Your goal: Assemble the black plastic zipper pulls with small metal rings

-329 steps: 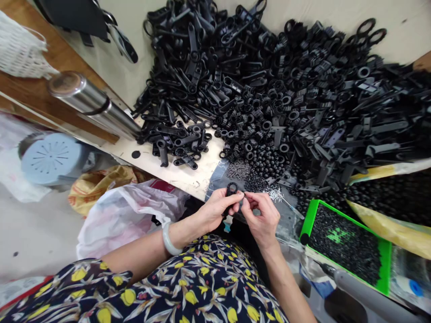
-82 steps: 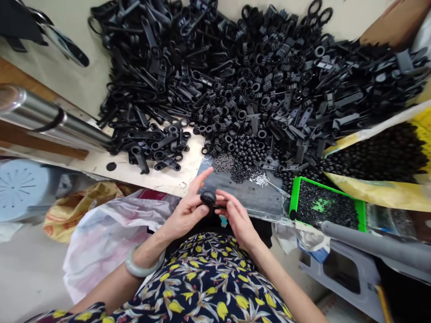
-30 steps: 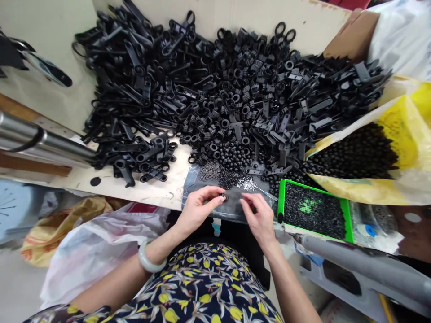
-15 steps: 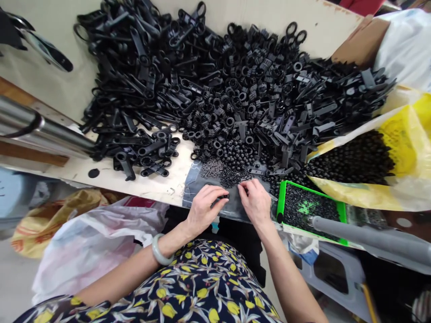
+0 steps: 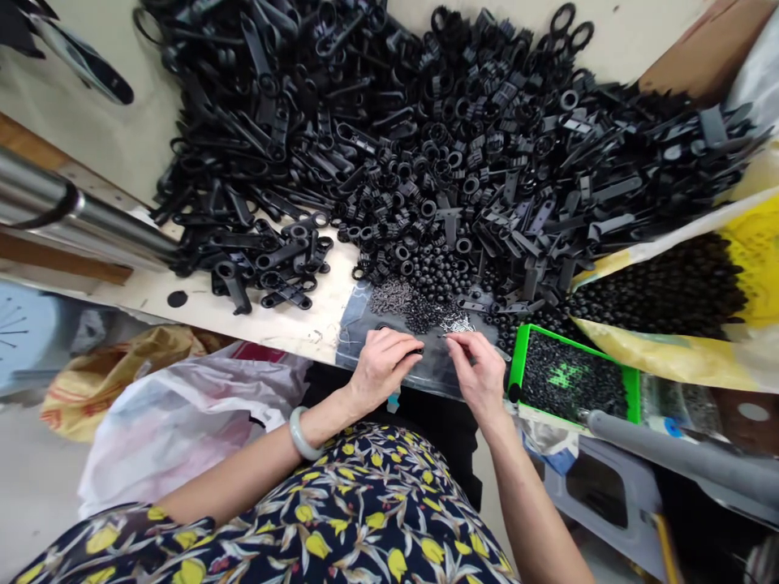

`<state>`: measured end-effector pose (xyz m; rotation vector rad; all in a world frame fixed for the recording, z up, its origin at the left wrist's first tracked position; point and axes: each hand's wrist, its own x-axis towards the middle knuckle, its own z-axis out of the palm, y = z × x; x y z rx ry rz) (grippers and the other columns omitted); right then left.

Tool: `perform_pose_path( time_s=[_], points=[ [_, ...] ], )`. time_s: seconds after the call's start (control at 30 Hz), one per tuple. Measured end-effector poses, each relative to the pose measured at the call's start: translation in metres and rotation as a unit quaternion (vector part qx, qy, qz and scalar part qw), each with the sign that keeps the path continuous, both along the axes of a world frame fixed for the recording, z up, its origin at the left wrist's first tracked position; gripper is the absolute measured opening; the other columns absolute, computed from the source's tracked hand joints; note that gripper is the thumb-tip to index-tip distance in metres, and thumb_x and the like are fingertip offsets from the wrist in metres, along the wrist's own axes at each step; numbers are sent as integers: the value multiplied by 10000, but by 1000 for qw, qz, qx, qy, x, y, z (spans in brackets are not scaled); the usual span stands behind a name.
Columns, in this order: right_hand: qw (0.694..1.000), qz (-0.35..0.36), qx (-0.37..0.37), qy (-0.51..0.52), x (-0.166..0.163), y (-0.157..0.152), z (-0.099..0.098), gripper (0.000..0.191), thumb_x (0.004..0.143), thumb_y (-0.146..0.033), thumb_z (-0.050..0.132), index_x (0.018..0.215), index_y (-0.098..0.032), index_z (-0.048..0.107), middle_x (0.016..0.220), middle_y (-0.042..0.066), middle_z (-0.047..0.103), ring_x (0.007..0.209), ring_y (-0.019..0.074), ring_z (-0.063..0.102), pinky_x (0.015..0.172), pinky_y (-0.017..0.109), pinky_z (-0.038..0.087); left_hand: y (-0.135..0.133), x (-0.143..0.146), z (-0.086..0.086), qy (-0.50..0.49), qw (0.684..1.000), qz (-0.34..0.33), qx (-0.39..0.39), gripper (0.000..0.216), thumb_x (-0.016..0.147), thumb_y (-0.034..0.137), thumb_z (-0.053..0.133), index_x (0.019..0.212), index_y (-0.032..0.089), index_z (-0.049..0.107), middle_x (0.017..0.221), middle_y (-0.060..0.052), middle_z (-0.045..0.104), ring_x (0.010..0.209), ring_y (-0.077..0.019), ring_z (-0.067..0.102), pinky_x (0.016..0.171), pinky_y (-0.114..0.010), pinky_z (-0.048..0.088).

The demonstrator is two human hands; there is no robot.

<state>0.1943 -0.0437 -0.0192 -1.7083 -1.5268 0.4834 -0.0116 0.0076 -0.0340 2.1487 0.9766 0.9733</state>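
My left hand (image 5: 382,367) rests on a grey mat (image 5: 365,328) at the table's near edge. Its fingers are curled, and the tips press a small black part (image 5: 417,352) that is mostly hidden. My right hand (image 5: 482,375) is beside it, thumb and forefinger pinched together just below a small heap of silver pins (image 5: 458,325). What that pinch holds is too small to make out. Little piles of dark screws (image 5: 389,294) and black beads (image 5: 441,272) lie just beyond both hands.
A big heap of black plastic parts (image 5: 426,138) covers the table. A green tray (image 5: 517,357) of tiny black pieces sits to the right, with a yellow bag (image 5: 755,243) of black pieces behind it. A metal tube (image 5: 79,215) is at left and a grey handle (image 5: 669,454) at lower right. Plastic bags (image 5: 182,422) lie on the floor.
Both hands have dropped from working a black part near my lap onto the mat. In the last half second the right hand pulled back slightly from the pin heap, and the view shifted.
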Motion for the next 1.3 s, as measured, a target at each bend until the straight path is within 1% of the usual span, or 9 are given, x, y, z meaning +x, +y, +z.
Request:
perform_pose_path(
  time_s=[0.17, 0.3, 0.73, 0.83, 0.93, 1.07, 1.13, 1.23, 1.3],
  points=[
    [988, -17, -42, 146, -17, -5, 7, 135, 996, -340, 668, 975, -235, 751, 888, 17, 717, 690, 156, 654, 686, 302, 541, 0, 2, -5, -2, 1000, 9, 2, 103, 994, 275, 684, 1056, 210, 735, 1024, -43, 795, 945, -206, 687, 843, -387, 445],
    [976, -3, -55, 211, -31, -7, 4, 131, 983, -345, 692, 953, -236, 758, 915, 24, 712, 792, 169, 661, 739, 299, 541, -2, 4, -3, -2, 1000, 11, -19, 75, 972, 242, 710, 1036, 206, 726, 1013, -36, 790, 950, -210, 682, 839, -394, 435],
    [987, -9, -1, 163, -44, -17, -2, 161, 967, -313, 721, 1095, -249, 796, 1011, 56, 756, 863, 188, 706, 781, 329, 586, -2, 4, -1, -34, 998, 13, -49, 39, 949, 200, 729, 988, 200, 735, 986, -30, 795, 933, -209, 673, 841, -398, 436],
    [984, -32, -9, 176, -38, -55, 7, 257, 970, -290, 708, 1220, -271, 767, 1097, 72, 757, 866, 194, 719, 762, 338, 600, -2, 5, -2, -37, 998, 12, -40, 38, 943, 222, 744, 977, 204, 745, 971, -26, 800, 906, -204, 673, 834, -397, 437],
    [988, -94, -3, 126, -21, -118, 13, 127, 943, -282, 726, 1031, -247, 810, 940, 60, 751, 835, 222, 703, 742, 358, 580, -2, 5, -4, -41, 999, 15, -25, 40, 938, 222, 750, 977, 208, 748, 971, -23, 805, 898, -203, 680, 834, -398, 430],
    [939, -300, 69, 155, 21, -176, 17, 237, 915, -386, 744, 783, -200, 678, 725, 1, 630, 650, 160, 586, 603, 282, 496, -3, 5, -5, -50, 998, 26, -9, 56, 953, 226, 727, 1005, 214, 747, 984, -29, 807, 915, -209, 688, 848, -407, 430],
    [910, -324, 142, 215, 44, -172, 25, 338, 808, -433, 837, 1020, -230, 669, 920, 6, 693, 801, 173, 660, 730, 317, 559, -4, 5, -4, -52, 998, 24, -8, 61, 967, 233, 707, 1009, 221, 750, 987, -30, 809, 922, -210, 691, 849, -409, 430],
    [920, -240, 180, 254, 68, -132, 48, 784, 663, -447, 926, 1336, -286, 558, 1244, 59, 686, 1092, 241, 693, 920, 439, 583, -4, 5, -3, -51, 998, 22, -11, 77, 983, 222, 679, 998, 232, 754, 981, -18, 810, 922, -199, 690, 851, -406, 424],
    [933, -203, 190, 230, 71, -100, 65, 618, 769, -402, 853, 1305, -250, 585, 1108, 54, 720, 916, 221, 722, 885, 473, 604, -4, 5, -2, -54, 998, 27, -10, 74, 982, 216, 679, 988, 231, 752, 969, -11, 808, 911, -190, 686, 847, -402, 421]
  ],
)
